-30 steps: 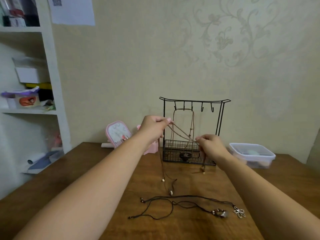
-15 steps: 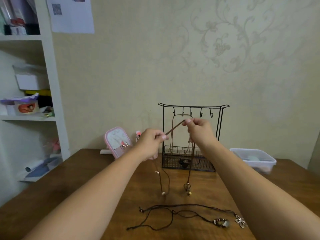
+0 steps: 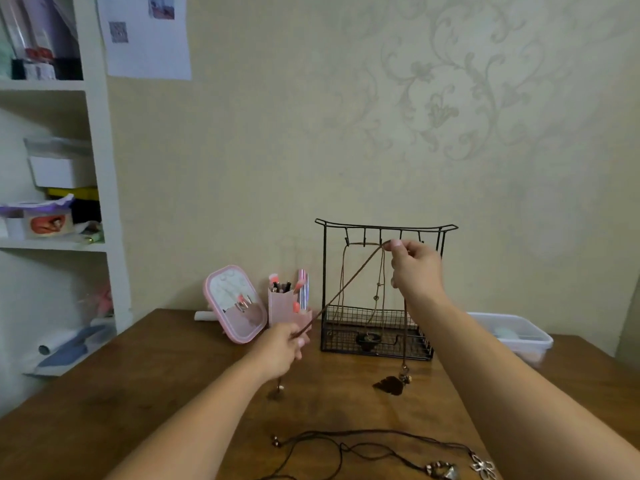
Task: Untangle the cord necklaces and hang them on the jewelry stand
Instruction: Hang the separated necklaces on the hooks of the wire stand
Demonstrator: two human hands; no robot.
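Pinching the brown cord necklace point(image 3: 346, 287) taut, my right hand point(image 3: 414, 268) holds it at the jewelry stand's point(image 3: 381, 292) hooks at twelve o'clock while my left hand point(image 3: 282, 348) grips it at nine. Tugging could tip the stand or snag the necklace already hung. Open table point(image 3: 138, 375) lies toward eight o'clock; the black cord necklaces point(image 3: 363, 448) wait at six.

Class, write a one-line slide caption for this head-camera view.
Right hand lifts a brown cord necklace to the jewelry stand hooks; left hand holds its other end.
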